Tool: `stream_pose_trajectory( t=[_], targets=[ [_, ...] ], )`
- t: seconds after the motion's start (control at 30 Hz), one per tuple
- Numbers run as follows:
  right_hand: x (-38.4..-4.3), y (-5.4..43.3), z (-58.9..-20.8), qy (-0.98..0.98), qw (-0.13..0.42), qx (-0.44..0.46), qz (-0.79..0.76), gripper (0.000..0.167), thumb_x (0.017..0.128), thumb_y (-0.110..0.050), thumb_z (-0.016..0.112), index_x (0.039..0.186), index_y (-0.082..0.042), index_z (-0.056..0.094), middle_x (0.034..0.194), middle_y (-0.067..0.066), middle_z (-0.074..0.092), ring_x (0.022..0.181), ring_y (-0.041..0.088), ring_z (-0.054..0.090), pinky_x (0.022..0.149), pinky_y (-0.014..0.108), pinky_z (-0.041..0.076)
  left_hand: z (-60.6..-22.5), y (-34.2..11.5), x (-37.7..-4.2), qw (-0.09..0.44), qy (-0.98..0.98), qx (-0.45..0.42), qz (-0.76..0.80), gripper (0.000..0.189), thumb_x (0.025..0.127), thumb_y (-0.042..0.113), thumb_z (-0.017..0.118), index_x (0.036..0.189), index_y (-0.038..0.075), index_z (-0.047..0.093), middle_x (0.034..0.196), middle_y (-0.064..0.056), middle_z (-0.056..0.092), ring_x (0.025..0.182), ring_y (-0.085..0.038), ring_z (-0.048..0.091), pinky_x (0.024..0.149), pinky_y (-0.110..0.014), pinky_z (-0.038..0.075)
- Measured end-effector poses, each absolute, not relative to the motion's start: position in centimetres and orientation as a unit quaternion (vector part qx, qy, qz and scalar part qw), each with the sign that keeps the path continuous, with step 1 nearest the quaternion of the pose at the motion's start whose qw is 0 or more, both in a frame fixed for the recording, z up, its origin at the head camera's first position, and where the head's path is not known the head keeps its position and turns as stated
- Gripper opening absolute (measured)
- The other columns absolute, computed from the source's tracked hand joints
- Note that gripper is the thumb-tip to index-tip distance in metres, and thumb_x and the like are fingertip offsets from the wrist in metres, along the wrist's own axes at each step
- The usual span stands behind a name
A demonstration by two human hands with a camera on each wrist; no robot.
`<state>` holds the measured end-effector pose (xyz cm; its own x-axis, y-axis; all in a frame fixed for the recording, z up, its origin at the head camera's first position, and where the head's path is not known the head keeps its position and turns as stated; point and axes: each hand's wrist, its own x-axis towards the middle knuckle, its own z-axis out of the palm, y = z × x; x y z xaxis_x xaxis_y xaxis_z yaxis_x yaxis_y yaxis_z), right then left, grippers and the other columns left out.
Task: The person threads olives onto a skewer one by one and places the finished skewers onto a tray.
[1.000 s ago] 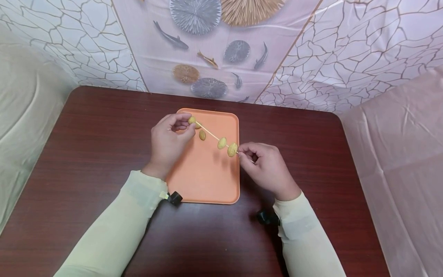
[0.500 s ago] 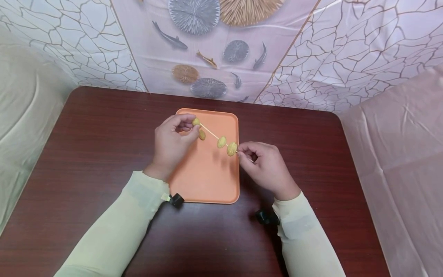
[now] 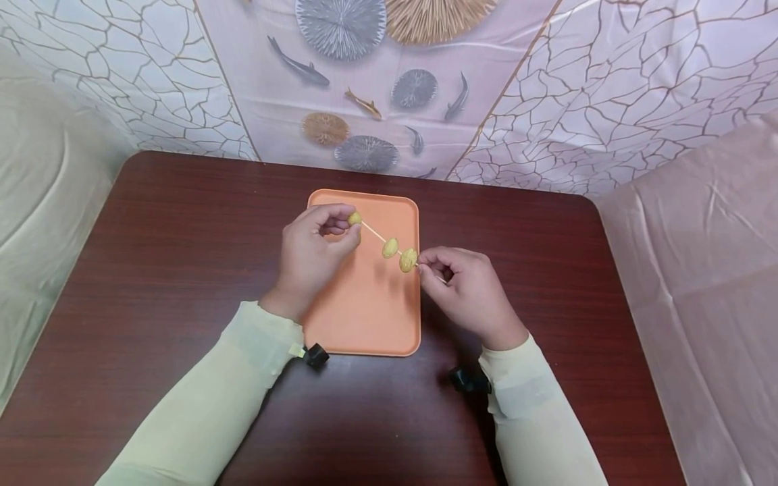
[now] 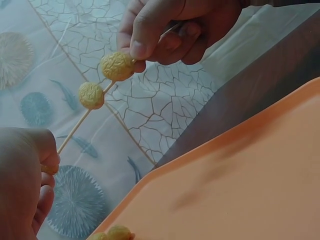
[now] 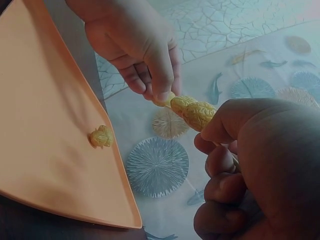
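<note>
My left hand (image 3: 316,253) pinches a wrinkled yellow fruit (image 3: 354,218), like a dried date, at the far end of a thin wooden skewer (image 3: 373,231). Two more fruits, a middle one (image 3: 390,248) and one nearer the right hand (image 3: 408,260), are threaded close together on it. Thumb and fingers of my right hand (image 3: 468,290) grip the skewer just behind them. The skewer slants above an orange tray (image 3: 365,331). Loose fruits (image 4: 119,233) lie on the tray, seen in the left wrist view and as a small clump (image 5: 101,136) in the right wrist view; my left hand hides them from the head view.
The tray lies on a dark reddish-brown table (image 3: 182,236). A patterned cloth (image 3: 377,88) hangs behind the table's far edge, with plain pale cloth (image 3: 711,270) at the sides. A small black camera (image 3: 316,355) sits at the left wrist.
My left hand has moved right with its fruit, towards the other two, and the bare stretch of skewer is shorter. It now covers the loose fruits. The right hand has stayed nearly still.
</note>
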<state>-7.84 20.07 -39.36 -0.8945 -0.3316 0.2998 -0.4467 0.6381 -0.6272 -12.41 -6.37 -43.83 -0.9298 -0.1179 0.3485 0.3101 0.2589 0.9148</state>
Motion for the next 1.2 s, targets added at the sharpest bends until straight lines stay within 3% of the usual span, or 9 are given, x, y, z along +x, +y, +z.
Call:
stream_pose_trajectory(
  t=[0.5,1.2],
  targets=[
    [-7.9,20.3,-39.3,-0.901,0.081,0.211,0.37,0.005,0.1,-0.01,0.078,0.099,-0.011,0.082,0.077,-0.004,0.062,0.071,0.013,0.056,0.061,0.02,0.044,-43.4,-5.2,-11.9,0.179,-0.757,-0.1,-0.621,0.022,0.091,0.001,0.088,0.113,0.005,0.086,0.105,-0.008,0.083,0.092,-0.019,0.077,0.084,-0.027,0.067],
    [-7.8,20.5,-39.5,-0.9,0.087,0.215,0.37,0.006,0.1,-0.008,0.077,0.1,-0.01,0.082,0.078,-0.004,0.064,0.071,0.012,0.057,0.061,0.019,0.045,-43.0,-4.3,-10.7,0.159,-0.788,-0.129,-0.581,0.021,0.094,0.009,0.09,0.115,0.009,0.086,0.104,-0.004,0.081,0.094,-0.017,0.077,0.087,-0.031,0.068]
  ],
)
